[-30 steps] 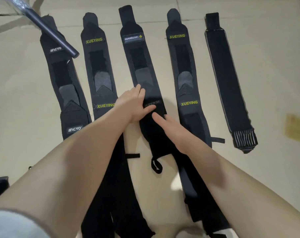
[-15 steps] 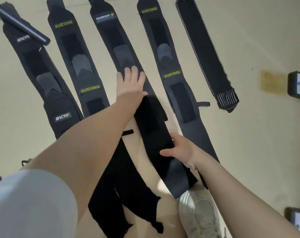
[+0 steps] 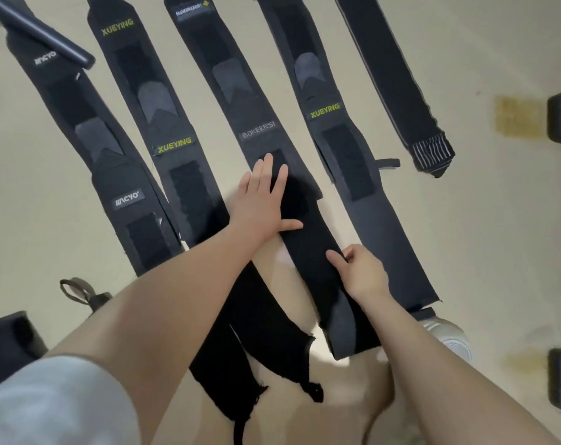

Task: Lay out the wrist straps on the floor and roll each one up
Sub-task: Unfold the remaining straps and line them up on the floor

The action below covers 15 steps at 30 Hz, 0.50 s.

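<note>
Left hand (image 3: 262, 200): fingers straight, pressing the middle strap (image 3: 272, 175) flat to the floor (image 3: 31, 175).
Right hand (image 3: 362, 273): fingers curled, pinching the strap's edge just below the left thumb.
Handling: likely light, limp fabric; best taken at the near end.
Labels, left to right: IIACYO (image 3: 128, 198); XUEYING (image 3: 174, 145); BOKEERSI (image 3: 258, 130); XUEYING (image 3: 325, 110).

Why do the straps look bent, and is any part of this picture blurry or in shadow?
Head view: the wide-angle lens bows the straight straps outward, as on the BOKEERSI strap. Its label reads sharply, but the sleeve near the lens is soft. The left hand casts a soft shadow on that strap. The light is even, without glare, and the right hand is slightly smeared.
</note>
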Available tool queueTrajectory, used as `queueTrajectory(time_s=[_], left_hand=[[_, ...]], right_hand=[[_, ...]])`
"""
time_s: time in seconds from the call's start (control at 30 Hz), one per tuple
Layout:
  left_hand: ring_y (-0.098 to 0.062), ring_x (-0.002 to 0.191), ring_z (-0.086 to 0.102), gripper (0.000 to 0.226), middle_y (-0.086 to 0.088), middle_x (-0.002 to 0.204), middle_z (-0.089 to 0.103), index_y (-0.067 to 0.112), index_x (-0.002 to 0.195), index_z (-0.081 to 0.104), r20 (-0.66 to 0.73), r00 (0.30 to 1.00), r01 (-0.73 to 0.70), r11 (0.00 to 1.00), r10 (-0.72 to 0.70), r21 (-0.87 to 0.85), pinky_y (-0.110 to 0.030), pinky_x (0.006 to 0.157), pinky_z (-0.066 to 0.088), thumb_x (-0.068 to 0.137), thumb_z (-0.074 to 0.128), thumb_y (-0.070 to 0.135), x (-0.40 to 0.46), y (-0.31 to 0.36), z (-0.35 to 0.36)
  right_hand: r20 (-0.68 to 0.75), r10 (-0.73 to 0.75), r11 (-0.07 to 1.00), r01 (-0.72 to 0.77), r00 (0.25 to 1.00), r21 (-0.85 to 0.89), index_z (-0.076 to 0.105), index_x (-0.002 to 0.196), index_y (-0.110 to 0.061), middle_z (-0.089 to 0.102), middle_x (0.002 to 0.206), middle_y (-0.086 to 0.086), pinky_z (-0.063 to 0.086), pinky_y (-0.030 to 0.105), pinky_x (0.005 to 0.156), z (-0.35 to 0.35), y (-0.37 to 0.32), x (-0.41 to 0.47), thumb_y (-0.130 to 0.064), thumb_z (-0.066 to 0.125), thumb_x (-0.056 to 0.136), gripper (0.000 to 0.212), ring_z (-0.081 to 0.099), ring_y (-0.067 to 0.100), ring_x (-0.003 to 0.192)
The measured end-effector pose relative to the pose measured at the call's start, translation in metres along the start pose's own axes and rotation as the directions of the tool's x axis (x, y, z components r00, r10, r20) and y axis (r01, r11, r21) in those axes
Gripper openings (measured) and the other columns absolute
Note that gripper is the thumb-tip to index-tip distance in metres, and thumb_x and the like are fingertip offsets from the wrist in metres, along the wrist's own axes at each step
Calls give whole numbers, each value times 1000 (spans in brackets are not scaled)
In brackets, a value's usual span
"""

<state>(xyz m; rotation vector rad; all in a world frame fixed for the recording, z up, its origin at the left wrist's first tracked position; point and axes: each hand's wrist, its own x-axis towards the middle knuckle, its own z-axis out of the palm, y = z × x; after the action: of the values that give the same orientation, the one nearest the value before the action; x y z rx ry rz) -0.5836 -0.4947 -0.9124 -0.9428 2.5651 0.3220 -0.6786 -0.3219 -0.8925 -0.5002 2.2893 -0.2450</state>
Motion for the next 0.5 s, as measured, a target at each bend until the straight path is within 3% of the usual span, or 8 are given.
queueTrajectory(time_s=[0.03,0.1,0.17,0.23,0.3,0.4,0.5], left_hand=[[-28,145,-14,106,-15,155,-20,16,149,-13,4,1000,-6,1000,6,11,-40,117,-1,80,42,74,0,-2,-1],[-28,145,-13,105,-14,156,-20,16,150,-13,9,1000,-15,1000,14,26,-40,117,-1,80,41,74,0,-5,-1],[-27,145,-13,105,-14,156,-20,17,150,-13,10,1000,-27,999,27,32,-40,117,0,80,40,75,0,-9,-1],[-28,145,-13,107,-13,156,-21,17,150,-12,17,999,-49,999,48,17,-40,117,0,78,38,77,-1,-12,-2],[-27,145,-14,108,-12,156,-21,18,150,-11,32,998,-44,997,46,-61,-40,117,0,76,37,80,-1,-11,-5],[-27,144,-17,107,-13,155,-22,15,150,-11,51,999,15,989,-8,-150,-40,117,-1,77,35,80,-2,0,-10],[-34,143,-17,120,-20,154,-22,9,149,-12,63,996,67,997,-65,-38,-43,116,-3,72,44,82,2,14,-9]], right_hand=[[40,-24,1000,24,999,-7,44,78,-14,48,69,-4,42,36,78,0,5,-2,-44,56,90,35,52,21,76],[161,-72,989,50,984,137,40,76,-13,43,68,-3,38,29,67,-4,11,-7,-37,60,90,33,44,16,68],[275,-136,969,71,952,235,42,76,-9,47,69,1,39,27,65,-10,13,-9,-29,62,90,32,46,16,68],[306,-169,976,117,937,181,52,85,-1,61,81,8,46,32,73,-13,15,-6,-27,58,93,27,58,23,78],[246,-142,990,132,959,58,56,95,-2,63,91,9,45,35,76,-15,16,-1,-27,50,96,25,58,25,87],[183,-71,996,79,981,-38,50,80,-5,59,90,10,41,36,76,-20,24,3,-26,36,101,33,53,27,86],[209,26,991,2,978,-133,43,69,-10,55,88,11,39,35,73,-18,29,-1,-31,34,102,40,50,26,84]])
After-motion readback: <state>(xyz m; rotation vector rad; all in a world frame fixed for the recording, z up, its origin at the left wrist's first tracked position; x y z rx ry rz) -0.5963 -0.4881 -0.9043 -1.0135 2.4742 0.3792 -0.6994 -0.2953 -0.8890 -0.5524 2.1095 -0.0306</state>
